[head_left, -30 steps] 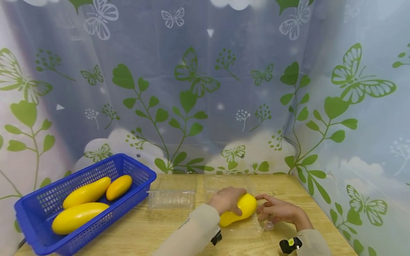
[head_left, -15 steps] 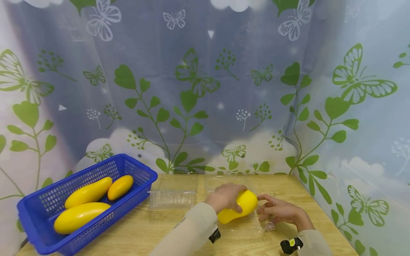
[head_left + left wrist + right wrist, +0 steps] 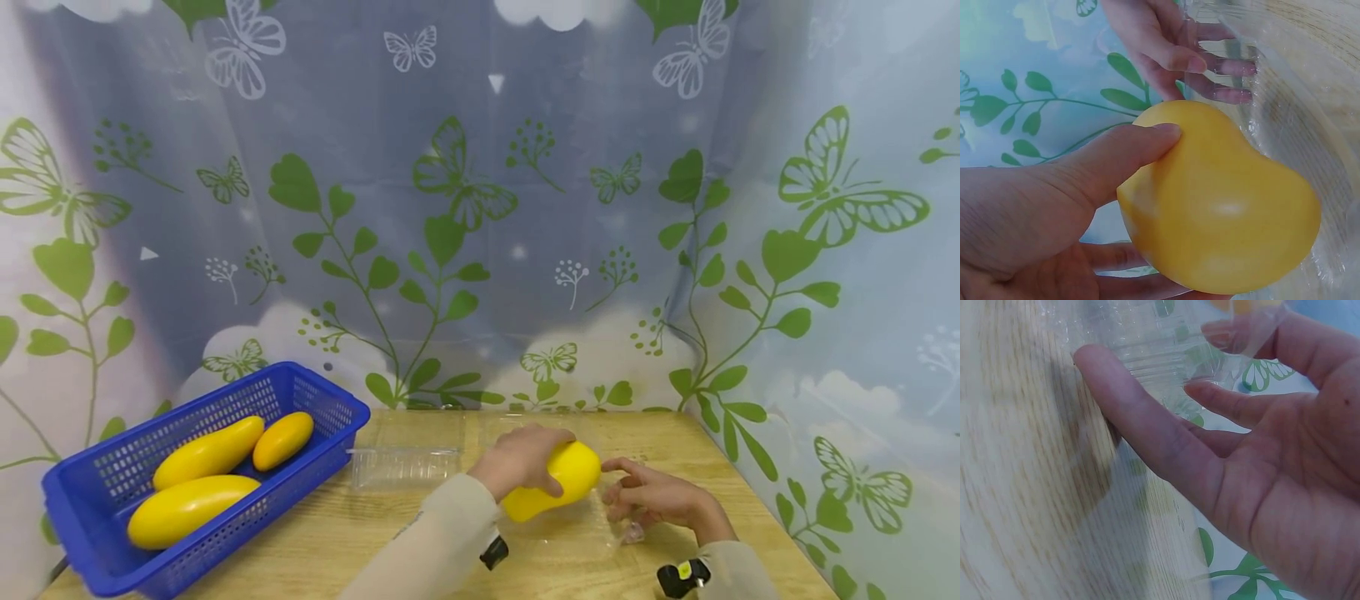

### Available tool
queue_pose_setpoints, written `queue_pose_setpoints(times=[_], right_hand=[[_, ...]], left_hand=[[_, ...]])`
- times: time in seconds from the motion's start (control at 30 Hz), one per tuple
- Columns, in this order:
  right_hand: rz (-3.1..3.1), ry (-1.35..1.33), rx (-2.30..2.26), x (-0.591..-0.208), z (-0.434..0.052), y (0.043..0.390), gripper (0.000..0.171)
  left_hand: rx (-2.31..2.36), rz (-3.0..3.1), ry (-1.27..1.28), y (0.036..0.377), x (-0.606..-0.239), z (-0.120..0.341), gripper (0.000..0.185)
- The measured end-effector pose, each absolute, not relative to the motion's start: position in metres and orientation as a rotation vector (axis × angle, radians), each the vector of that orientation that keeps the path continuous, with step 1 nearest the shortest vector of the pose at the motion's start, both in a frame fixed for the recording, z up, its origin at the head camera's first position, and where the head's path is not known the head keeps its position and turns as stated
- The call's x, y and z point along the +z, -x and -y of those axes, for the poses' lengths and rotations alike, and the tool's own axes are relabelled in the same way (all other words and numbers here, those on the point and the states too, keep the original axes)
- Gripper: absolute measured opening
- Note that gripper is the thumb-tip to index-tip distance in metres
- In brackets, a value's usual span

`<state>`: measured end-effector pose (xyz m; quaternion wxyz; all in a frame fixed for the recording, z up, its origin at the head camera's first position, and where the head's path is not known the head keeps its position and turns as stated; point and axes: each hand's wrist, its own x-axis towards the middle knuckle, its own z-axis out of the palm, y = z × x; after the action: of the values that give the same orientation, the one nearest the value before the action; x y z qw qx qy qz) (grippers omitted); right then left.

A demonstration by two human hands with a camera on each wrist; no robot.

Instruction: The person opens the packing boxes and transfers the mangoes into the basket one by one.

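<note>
My left hand (image 3: pixel 525 460) grips a smooth yellow mango-shaped fruit (image 3: pixel 567 482), thumb on one side and fingers on the other. In the left wrist view the fruit (image 3: pixel 1229 206) is held above or just inside a clear plastic container (image 3: pixel 1291 106); the exact gap is hard to judge. My right hand (image 3: pixel 663 496) is at the container's right side. In the right wrist view its thumb is stretched out beside the clear plastic (image 3: pixel 1141 350), and the other fingers lie against the wall, partly seen through it. A crumpled clear piece (image 3: pixel 632 532) sits beneath the right hand.
On the left stands a blue basket (image 3: pixel 333 442) with yellow fruits inside, two long ones (image 3: pixel 191 510) and a smaller one (image 3: pixel 283 442). Another clear container (image 3: pixel 405 468) lies open between basket and hands. A printed curtain (image 3: pixel 465 275) closes off the wooden table's back and right side.
The left hand has shifted slightly left and away from me with the fruit, whose narrow end has swung left. The right hand stays in about the same place.
</note>
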<state>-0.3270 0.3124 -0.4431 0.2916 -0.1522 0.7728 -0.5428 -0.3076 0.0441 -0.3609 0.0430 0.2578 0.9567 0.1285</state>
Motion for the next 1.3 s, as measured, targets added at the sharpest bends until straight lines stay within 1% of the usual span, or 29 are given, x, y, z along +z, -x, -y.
queue_pose_setpoints(times=[0.17,0.53,0.83,1.3], right_hand=[[-2.058,0.422,-1.448,-0.443,-0.312,0.327,0.06],[-2.048,0.428,-1.447,-0.441,-0.313,0.33,0.066],[-2.05,0.421,-1.449,-0.442,-0.313,0.329,0.069],[-2.047,0.411,-1.453,-0.443,-0.312,0.327,0.067]], left_hand=[[0.414,-2.927,-0.795,0.305,-0.358,-0.038,0.074],[0.445,-2.942,-0.761,0.308,-0.356,-0.025,0.077],[0.424,-2.96,-0.785,0.311,-0.356,-0.02,0.078],[0.478,-2.954,-0.748,0.307,-0.349,-0.008,0.079]])
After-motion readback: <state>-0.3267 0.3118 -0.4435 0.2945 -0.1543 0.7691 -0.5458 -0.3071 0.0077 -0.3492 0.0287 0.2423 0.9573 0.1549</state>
